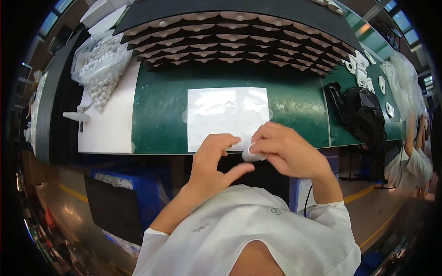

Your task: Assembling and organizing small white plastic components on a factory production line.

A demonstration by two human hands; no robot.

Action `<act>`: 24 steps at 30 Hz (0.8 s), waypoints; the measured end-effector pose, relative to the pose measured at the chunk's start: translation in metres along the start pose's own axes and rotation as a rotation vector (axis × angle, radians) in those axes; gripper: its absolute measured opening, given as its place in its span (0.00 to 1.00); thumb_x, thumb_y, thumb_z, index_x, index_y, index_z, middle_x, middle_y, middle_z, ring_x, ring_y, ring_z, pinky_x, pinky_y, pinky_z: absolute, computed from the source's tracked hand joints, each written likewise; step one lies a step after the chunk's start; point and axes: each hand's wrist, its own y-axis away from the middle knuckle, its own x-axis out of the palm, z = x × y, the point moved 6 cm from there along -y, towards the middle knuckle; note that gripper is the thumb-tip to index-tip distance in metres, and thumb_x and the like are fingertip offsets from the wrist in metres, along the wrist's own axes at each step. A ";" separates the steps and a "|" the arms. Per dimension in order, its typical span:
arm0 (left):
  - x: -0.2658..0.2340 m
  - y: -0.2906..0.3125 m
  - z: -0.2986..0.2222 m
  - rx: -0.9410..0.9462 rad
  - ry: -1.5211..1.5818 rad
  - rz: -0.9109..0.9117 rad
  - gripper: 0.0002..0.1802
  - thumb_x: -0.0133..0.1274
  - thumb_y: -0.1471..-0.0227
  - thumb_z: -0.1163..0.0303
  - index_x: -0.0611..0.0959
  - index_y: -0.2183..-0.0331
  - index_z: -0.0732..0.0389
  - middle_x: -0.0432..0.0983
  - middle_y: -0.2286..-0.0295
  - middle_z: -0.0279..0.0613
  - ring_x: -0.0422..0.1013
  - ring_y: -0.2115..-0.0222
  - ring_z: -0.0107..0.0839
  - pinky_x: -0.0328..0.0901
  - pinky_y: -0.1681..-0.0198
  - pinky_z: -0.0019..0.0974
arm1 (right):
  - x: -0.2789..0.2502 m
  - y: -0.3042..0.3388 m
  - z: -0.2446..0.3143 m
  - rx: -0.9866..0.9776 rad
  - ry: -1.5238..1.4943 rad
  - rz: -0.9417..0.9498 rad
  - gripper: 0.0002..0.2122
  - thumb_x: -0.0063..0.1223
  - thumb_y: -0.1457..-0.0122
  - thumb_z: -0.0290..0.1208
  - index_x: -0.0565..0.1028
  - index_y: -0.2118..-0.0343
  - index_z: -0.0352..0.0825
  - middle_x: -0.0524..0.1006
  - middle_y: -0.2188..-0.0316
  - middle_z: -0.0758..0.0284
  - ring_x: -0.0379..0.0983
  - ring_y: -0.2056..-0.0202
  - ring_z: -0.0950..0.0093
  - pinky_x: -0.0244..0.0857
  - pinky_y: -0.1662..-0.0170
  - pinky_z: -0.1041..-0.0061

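Note:
Between the fingers of my right hand (285,149) is a small white rounded plastic part (252,155), held just in front of the table's near edge. My fingers partly cover it, so its full shape is hidden. My left hand (214,158) is open beside it, thumb and fingers spread apart, with nothing between them. Beyond both hands a glossy white sheet (225,110) lies flat on the green tabletop (161,110).
Stacked black trays (239,37) with white parts span the back. A clear bag of white balls (101,69) lies left on a white board (110,124). Loose white parts (361,73) and a black bag-like object (363,112) are right. Another person's arm (410,133) shows far right.

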 end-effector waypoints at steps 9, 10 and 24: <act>-0.037 -0.003 -0.014 -0.091 0.390 -0.029 0.12 0.56 0.62 0.85 0.80 0.69 0.66 0.75 0.67 0.44 0.72 0.65 0.30 0.65 0.60 0.30 | -0.046 0.019 0.017 -0.139 -0.504 -0.299 0.16 0.58 0.52 0.20 0.71 0.59 0.33 0.74 0.58 0.65 0.69 0.57 0.74 0.62 0.51 0.74; -0.068 0.004 -0.008 -0.176 0.197 -0.269 0.07 0.55 0.64 0.85 0.79 0.77 0.65 0.75 0.69 0.43 0.71 0.68 0.30 0.65 0.62 0.28 | -0.071 0.029 0.009 -0.158 -0.322 -0.368 0.18 0.58 0.53 0.19 0.71 0.56 0.33 0.73 0.56 0.64 0.69 0.56 0.74 0.62 0.51 0.75; -0.245 0.043 0.110 -0.394 -1.047 -0.491 0.25 0.48 0.44 0.62 0.69 0.47 0.62 0.55 0.43 0.54 0.50 0.42 0.48 0.45 0.40 0.46 | -0.353 0.259 -0.284 1.302 0.267 -0.636 0.37 0.62 0.57 0.53 0.69 0.49 0.29 0.72 0.52 0.53 0.69 0.51 0.61 0.64 0.50 0.71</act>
